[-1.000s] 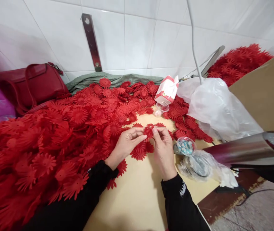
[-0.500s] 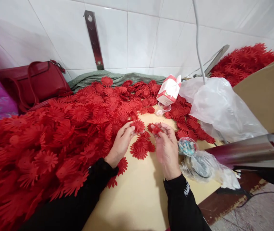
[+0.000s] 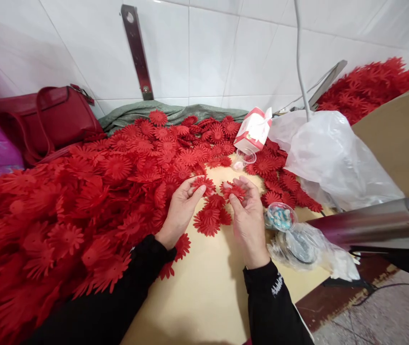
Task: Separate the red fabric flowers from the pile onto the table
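Between thumb and fingers, my left hand (image 3: pixel 179 211) pinches a red flower cutout (image 3: pixel 204 184) with many narrow petals. My right hand (image 3: pixel 249 223) grips another red flower piece (image 3: pixel 233 190), its thumb pressed on the petals; whether that is one layer or several I cannot tell. The two held flowers are apart, with a small gap between them. Just below, a few red flowers (image 3: pixel 208 220) lie overlapping on the pale tabletop (image 3: pixel 193 297). A large heap of the same red flowers (image 3: pixel 107 191) spreads to the left and behind my left hand.
A tissue box (image 3: pixel 253 130) and a small clear cup (image 3: pixel 244 158) stand behind the hands. To the right are a tub of blue-and-white wrapped pieces (image 3: pixel 280 217), a plastic-wrapped round item (image 3: pixel 300 249), a metal cylinder (image 3: pixel 366 225) and a plastic bag (image 3: pixel 334 158). A red handbag (image 3: pixel 51 122) lies left.
Both hands keep hold of their flowers. The left thumb now lies across its flower's front, and the right-hand flower is turned more open to view. The camera view has shifted slightly.
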A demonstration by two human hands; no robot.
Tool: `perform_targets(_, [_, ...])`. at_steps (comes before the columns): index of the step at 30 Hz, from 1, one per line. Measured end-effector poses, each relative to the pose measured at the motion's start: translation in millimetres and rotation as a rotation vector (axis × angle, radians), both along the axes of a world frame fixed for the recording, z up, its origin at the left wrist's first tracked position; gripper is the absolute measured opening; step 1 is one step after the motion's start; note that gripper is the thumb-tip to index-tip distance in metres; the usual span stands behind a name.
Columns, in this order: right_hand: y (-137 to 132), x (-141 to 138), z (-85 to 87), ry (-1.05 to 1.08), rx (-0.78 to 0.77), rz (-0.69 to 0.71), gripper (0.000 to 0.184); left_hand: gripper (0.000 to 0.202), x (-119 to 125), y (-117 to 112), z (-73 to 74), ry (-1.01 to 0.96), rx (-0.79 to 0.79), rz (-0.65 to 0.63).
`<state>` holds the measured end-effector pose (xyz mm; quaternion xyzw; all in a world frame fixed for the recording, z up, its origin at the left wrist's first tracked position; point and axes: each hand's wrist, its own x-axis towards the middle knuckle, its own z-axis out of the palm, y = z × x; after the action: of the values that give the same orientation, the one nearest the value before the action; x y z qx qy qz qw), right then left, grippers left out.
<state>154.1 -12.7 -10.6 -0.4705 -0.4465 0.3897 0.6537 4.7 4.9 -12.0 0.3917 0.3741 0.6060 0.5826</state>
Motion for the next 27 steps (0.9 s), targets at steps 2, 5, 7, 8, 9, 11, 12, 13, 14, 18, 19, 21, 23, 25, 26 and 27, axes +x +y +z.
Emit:
perform_targets(2, [1.0,-0.3,-2.6,0.007,-0.012,0.026,0.035,0.027,-0.2,-0.2,-0.5,0.020,-0.005,0.000])
perform_targets(5, [2.1,0.5,-6.6,-0.009,-0.014,0.040,0.024,0.023,-0.7,-1.1,0.1,0.041,0.014,0.020])
perform_targets(7, [1.8,1.7,-7.5,-0.054,-0.025,0.033,0.022,0.023,-1.1,-1.5,1.0,0.038,0.017,0.034])
perform_targets(8, [1.2,2.4,-7.3,-0.075,-0.036,0.028,0.022,0.025,-1.3,-1.5,1.3,0.021,0.007,0.037])
perform_targets(9, [0.6,3.1,-6.7,-0.089,-0.047,0.024,0.021,0.026,-1.4,-1.3,1.5,-0.006,-0.011,0.039])
perform_targets(11, [-0.5,4.3,-5.2,-0.102,-0.061,0.017,0.021,0.027,-1.3,-0.6,1.1,-0.075,-0.052,0.045])
perform_targets(12, [-0.8,4.9,-4.7,-0.101,-0.062,0.011,0.020,0.027,-1.1,-0.2,0.6,-0.101,-0.067,0.049])
perform_targets(13, [-0.7,5.4,-4.5,-0.099,-0.060,0.007,0.020,0.028,-0.8,0.2,0.1,-0.112,-0.075,0.052])
perform_targets(14, [-0.4,5.9,-4.7,-0.096,-0.055,0.004,0.019,0.029,-0.4,0.5,-0.4,-0.109,-0.075,0.052])
perform_targets(18, [0.7,6.5,-6.4,-0.107,-0.048,0.031,0.019,0.028,0.7,0.8,-1.8,-0.024,-0.036,0.020])
perform_targets(19, [0.2,6.1,-5.7,-0.117,-0.051,0.042,0.019,0.027,0.8,0.6,-2.0,-0.006,-0.028,0.016])
perform_targets(21, [-2.3,4.4,-1.3,-0.150,-0.050,0.056,0.019,0.027,0.7,0.3,-2.2,0.006,-0.022,0.019])
perform_targets(23, [-6.6,1.3,7.0,-0.191,-0.024,0.050,0.016,0.028,0.4,-0.1,-1.7,0.008,-0.022,0.030])
perform_targets(25, [-11.3,-2.9,16.9,-0.232,0.019,0.036,0.015,0.030,0.1,-0.5,-0.2,0.041,-0.021,0.039])
perform_targets(26, [-13.4,-5.3,21.3,-0.252,0.036,0.031,0.015,0.031,-0.1,-0.8,0.9,0.067,-0.014,0.036])
perform_targets(27, [-15.1,-7.6,24.8,-0.274,0.043,0.028,0.016,0.032,-0.1,-1.2,2.3,0.094,-0.003,0.025])
